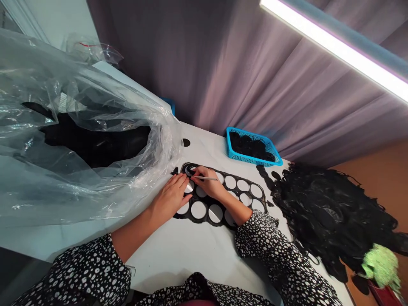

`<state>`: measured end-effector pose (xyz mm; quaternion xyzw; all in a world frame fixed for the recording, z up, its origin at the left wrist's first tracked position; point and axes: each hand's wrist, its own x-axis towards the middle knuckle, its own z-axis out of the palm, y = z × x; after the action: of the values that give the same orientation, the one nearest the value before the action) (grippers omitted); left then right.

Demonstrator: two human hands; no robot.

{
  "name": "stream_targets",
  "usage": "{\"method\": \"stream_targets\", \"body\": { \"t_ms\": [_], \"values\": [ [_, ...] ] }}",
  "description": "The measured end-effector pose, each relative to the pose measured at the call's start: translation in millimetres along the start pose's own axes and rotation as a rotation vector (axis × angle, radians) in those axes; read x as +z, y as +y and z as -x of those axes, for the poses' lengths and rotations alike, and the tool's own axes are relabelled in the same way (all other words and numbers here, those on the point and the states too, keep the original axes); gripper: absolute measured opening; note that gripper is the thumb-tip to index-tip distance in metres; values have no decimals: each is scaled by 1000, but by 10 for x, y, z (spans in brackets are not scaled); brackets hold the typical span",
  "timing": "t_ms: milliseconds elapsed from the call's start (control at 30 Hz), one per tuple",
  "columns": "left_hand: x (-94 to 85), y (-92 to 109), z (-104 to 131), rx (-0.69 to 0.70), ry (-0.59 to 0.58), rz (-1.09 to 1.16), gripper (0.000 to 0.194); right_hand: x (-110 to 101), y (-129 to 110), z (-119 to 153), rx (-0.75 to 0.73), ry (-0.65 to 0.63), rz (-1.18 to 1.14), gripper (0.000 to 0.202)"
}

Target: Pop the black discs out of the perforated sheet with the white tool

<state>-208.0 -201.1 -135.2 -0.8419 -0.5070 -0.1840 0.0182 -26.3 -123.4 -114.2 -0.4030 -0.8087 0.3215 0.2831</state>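
Observation:
A black sheet (208,202) with rows of round holes lies on the white table, which shows through the holes. My left hand (170,196) rests on the sheet's left side, fingers stretched out and flat, thumb apart. Just beside it, my right hand (207,180) is closed in a pinch around a thin silver tool (205,178), whose exact kind I cannot make out. The right fingertips are at the far left hole, where a dark curved piece (190,170) shows. A small black scrap (175,171) lies by the sheet's far left corner.
A large clear plastic bag (134,178) with black material (102,146) covers the left side. A blue basket (255,160) of black pieces stands at the back. At right is a big heap of black scraps (331,212), with a light green cloth (381,263) near it.

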Motion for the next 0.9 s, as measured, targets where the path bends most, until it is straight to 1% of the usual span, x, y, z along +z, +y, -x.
{"method": "stream_targets", "body": {
  "t_ms": [100,233,267,300,333,367,433,467,500,533,567,633,733,833,900],
  "values": [
    [15,-3,-2,-9,17,32,44,34,-24,21,-21,-12,57,13],
    [-5,3,-15,1,2,45,40,91,-74,13,-207,-88,276,12],
    [-13,4,-17,0,0,40,39,64,-64,-14,-244,-88,333,11],
    [-19,5,-15,-2,1,38,39,7,-39,-52,-252,-58,378,11],
    [-23,4,-13,-5,7,39,39,-80,3,-99,-218,16,406,10],
    [-23,2,-9,-9,14,42,39,-195,58,-149,-150,129,415,10],
    [-20,-5,-1,-16,22,53,40,-467,185,-237,64,419,370,13],
    [-21,-9,0,-20,23,56,41,-597,240,-264,150,539,312,15],
    [-27,-13,-1,-25,22,57,41,-706,280,-273,213,615,228,17],
    [-41,-16,-3,-29,19,59,41,-782,300,-266,259,649,114,19],
    [-63,-16,-5,-29,17,63,42,-821,299,-242,288,633,-26,20],
    [-134,-9,6,-16,21,81,44,-783,238,-162,332,496,-335,22],
    [-268,31,95,-2,44,96,44,-531,70,-15,382,223,-695,28],
    [-355,97,266,-12,27,88,39,-244,-90,118,424,32,-870,33],
    [-367,140,378,-10,11,82,38,-109,-172,199,408,-58,-874,31]
  ]
}}
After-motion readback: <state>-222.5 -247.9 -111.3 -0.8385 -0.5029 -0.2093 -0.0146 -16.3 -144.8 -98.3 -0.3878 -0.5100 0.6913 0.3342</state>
